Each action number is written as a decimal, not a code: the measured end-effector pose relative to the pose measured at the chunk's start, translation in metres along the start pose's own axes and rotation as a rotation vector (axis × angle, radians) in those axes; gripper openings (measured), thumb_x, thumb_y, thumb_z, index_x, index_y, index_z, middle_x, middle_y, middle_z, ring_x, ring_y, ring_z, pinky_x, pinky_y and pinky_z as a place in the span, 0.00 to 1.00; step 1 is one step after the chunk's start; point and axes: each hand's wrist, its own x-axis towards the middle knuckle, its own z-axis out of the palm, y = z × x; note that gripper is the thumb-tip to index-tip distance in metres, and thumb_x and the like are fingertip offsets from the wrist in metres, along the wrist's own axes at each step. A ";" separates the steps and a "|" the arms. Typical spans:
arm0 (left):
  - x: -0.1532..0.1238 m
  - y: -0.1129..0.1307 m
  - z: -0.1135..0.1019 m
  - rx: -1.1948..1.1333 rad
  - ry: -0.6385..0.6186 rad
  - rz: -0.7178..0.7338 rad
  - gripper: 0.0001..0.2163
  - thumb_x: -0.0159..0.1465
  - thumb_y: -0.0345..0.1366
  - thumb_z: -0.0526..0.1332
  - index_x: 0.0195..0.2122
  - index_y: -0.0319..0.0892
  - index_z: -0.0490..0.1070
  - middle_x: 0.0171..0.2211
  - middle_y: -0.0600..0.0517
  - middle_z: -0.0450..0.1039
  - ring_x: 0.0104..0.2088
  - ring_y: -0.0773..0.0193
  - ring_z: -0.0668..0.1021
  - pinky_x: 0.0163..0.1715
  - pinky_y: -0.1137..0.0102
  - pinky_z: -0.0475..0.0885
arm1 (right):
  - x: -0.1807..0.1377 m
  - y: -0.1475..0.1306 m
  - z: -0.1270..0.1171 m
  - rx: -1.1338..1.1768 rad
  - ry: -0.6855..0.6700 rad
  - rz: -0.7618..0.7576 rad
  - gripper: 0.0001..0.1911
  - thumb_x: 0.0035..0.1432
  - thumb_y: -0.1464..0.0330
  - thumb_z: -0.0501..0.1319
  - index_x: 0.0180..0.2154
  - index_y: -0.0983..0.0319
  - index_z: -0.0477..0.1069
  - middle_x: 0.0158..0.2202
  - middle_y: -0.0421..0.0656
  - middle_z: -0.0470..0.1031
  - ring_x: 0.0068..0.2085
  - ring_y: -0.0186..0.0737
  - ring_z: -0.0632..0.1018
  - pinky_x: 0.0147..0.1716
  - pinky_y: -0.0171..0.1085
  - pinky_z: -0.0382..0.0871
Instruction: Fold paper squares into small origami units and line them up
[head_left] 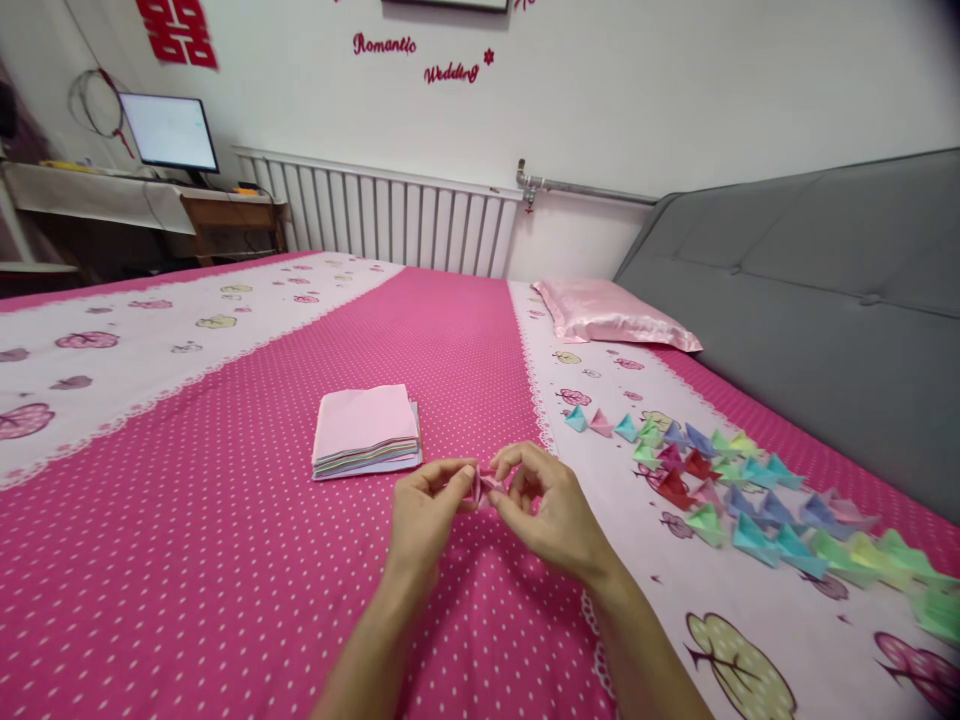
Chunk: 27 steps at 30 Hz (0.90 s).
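Note:
Both my hands meet over the pink dotted bedsheet point(225, 560). My left hand point(424, 512) and my right hand point(551, 510) pinch a small folded pink paper piece point(484, 484) between their fingertips; most of it is hidden by the fingers. Just beyond my left hand lies a stack of coloured square papers point(366, 432) with a pink sheet on top. To the right of my right hand, several folded paper pieces point(742, 495) in blue, green, pink and red lie in a band across the white part of the sheet.
A pink satin pillow point(611, 315) lies at the far right by a grey padded headboard point(825, 300). A white radiator point(390, 215) runs along the back wall. A desk with a lit monitor point(171, 132) stands at the far left.

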 end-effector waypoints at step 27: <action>0.001 0.000 0.000 -0.011 0.090 0.084 0.11 0.49 0.36 0.65 0.31 0.34 0.74 0.29 0.49 0.74 0.27 0.69 0.73 0.27 0.75 0.72 | -0.002 0.004 -0.002 -0.356 0.048 -0.114 0.07 0.46 0.75 0.56 0.30 0.60 0.63 0.39 0.41 0.69 0.36 0.37 0.71 0.30 0.34 0.65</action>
